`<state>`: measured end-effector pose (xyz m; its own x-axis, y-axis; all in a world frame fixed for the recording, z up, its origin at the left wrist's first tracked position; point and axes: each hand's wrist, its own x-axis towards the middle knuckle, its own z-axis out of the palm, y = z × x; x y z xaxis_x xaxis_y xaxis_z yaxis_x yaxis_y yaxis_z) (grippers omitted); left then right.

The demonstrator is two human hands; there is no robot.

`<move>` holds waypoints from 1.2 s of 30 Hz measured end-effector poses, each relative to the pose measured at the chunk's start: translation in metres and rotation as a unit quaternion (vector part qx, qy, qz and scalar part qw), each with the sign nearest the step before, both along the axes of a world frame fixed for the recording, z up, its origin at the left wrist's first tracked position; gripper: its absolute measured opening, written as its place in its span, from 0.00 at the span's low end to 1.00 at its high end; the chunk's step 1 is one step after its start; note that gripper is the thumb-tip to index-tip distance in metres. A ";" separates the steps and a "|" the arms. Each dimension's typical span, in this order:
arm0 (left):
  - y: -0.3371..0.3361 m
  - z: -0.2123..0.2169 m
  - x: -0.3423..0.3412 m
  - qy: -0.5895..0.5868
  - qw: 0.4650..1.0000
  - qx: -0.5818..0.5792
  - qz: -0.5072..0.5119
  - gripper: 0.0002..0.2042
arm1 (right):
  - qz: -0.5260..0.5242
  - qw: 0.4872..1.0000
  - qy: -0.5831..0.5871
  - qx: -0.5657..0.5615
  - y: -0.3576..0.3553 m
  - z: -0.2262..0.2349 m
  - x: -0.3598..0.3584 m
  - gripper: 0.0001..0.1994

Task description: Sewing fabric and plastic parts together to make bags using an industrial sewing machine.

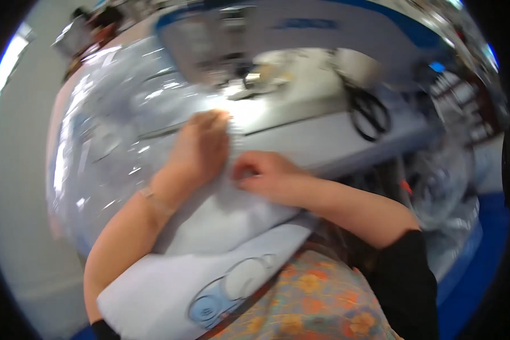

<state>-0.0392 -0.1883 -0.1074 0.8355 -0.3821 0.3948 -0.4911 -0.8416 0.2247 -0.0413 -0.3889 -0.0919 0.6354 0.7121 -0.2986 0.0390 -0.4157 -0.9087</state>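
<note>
White fabric (215,221) with a printed blue-and-white cartoon figure drapes from the sewing machine bed down over my lap. My left hand (203,146) bends over the fabric just in front of the lit needle area, its fingers drawn together on the cloth and blurred. Close to its right, my right hand (269,177) has thumb and fingers curled together at the fabric's edge. The sewing machine (345,28), white and blue, stands ahead of both hands. Its presser foot area (241,90) is bright and smeared by motion.
Black-handled scissors (371,113) lie on the machine bed at the right. Clear plastic sheeting (113,136) covers the table at left. More clear plastic (442,181) hangs at the right, near a dark box-like item with pale patches (464,105). A floral apron (317,294) covers my lap.
</note>
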 end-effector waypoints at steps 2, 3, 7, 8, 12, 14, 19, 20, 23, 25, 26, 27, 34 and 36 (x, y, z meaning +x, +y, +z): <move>-0.006 0.000 -0.005 0.042 0.996 0.062 0.056 0.19 | -0.067 0.992 -0.043 0.094 -0.018 -0.008 -0.012 0.11; -0.006 0.001 -0.005 0.029 0.996 0.067 0.046 0.21 | -0.113 0.981 -0.044 0.150 -0.034 -0.006 -0.018 0.11; 0.001 0.000 -0.011 -0.003 0.995 0.071 0.069 0.21 | -0.406 0.859 -0.298 0.094 -0.153 -0.050 -0.033 0.07; 0.005 -0.001 -0.014 0.000 0.997 0.050 0.056 0.21 | -0.497 0.826 -0.265 0.023 -0.191 -0.054 -0.036 0.06; -0.002 -0.001 -0.011 -0.001 0.998 0.045 0.035 0.19 | -0.676 0.672 -0.251 -0.170 -0.405 -0.112 -0.072 0.07; -0.005 0.000 -0.011 -0.009 0.998 0.053 0.026 0.19 | -0.707 0.602 -0.285 -0.238 -0.487 -0.135 -0.085 0.11; -0.006 -0.001 -0.013 -0.009 0.998 0.049 0.024 0.18 | -0.612 0.608 -0.205 -0.463 -0.516 -0.134 -0.058 0.14; -0.007 -0.001 -0.013 -0.009 0.998 0.051 0.022 0.18 | -0.576 0.625 -0.116 -0.514 -0.518 -0.137 -0.056 0.14; -0.002 0.000 -0.016 -0.022 0.996 0.071 0.040 0.17 | -0.586 0.654 -0.207 -0.433 -0.475 -0.107 -0.042 0.12; 0.004 0.001 -0.012 -0.041 0.998 0.041 -0.007 0.16 | -0.573 0.714 -0.259 -0.308 -0.446 -0.089 -0.041 0.11; -0.001 0.010 -0.011 -0.043 0.998 0.043 -0.006 0.16 | -0.553 0.762 -0.240 -0.236 -0.412 -0.063 -0.037 0.11; -0.013 0.027 -0.014 -0.039 0.998 0.031 -0.027 0.16 | -0.527 0.805 -0.218 -0.163 -0.374 -0.030 -0.034 0.11; -0.128 0.124 -0.043 0.213 0.913 -0.243 -0.250 0.25 | -0.031 0.945 -0.326 0.008 -0.196 0.118 -0.019 0.07; -0.133 0.119 -0.048 0.264 0.880 -0.348 -0.185 0.17 | -0.004 0.961 -0.268 0.062 -0.163 0.139 -0.012 0.08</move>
<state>-0.0874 -0.3215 0.0114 0.8420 -0.4859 0.2344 -0.3747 -0.2142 0.9020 -0.0530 -0.5516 0.0470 0.6804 0.7150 0.1607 0.5125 -0.3075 -0.8018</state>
